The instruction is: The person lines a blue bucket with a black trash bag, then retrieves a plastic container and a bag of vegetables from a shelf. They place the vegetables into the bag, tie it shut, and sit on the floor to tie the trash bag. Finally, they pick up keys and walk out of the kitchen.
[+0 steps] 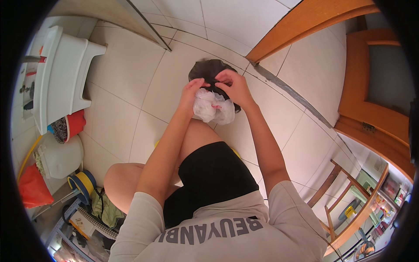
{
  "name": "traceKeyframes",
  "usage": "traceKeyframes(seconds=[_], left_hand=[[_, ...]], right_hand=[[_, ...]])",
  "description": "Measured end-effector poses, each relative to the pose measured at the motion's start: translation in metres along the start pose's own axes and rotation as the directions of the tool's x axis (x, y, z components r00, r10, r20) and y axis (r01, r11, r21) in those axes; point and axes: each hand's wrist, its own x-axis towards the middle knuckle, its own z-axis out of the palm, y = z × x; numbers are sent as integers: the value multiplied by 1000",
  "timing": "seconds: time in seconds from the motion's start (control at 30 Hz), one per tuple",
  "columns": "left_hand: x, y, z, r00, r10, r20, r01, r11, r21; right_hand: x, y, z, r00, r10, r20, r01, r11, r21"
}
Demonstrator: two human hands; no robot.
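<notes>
A black plastic bag point(203, 69) lies on the tiled floor ahead of my knees. A crumpled white, see-through plastic bag point(209, 106) with a small red mark rests against its near side, close to my knee. My left hand point(193, 93) is at the left edge of both bags, with its fingertips pointing inward. Over the black bag's right part is my right hand point(234, 85), thumb and fingers curved towards each other. Whether either hand pinches the thin plastic cannot be told.
A white plastic stool point(62, 75) stands at the left, near a red container point(76, 124) and a blue and yellow round item point(81, 186). A wooden door point(353, 82) and its frame are at the right, a wooden chair frame point(324, 186) at the lower right.
</notes>
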Motion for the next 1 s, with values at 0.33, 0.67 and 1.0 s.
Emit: traceKeyframes(seconds=[0.33,0.67,1.0], left_hand=[[1,-22,3,868,446,217,-434,473,766],[7,-27,-3,913,378,152,-375,636,674],[7,-27,-1,915,319,248,-400,626,669]], right_hand=[[12,38,-8,991,112,68,-127,949,289],[-26,-3,6,783,-593,-187,364,682,-635],[-27,5,7,965,-254,-57,214,899,-382]])
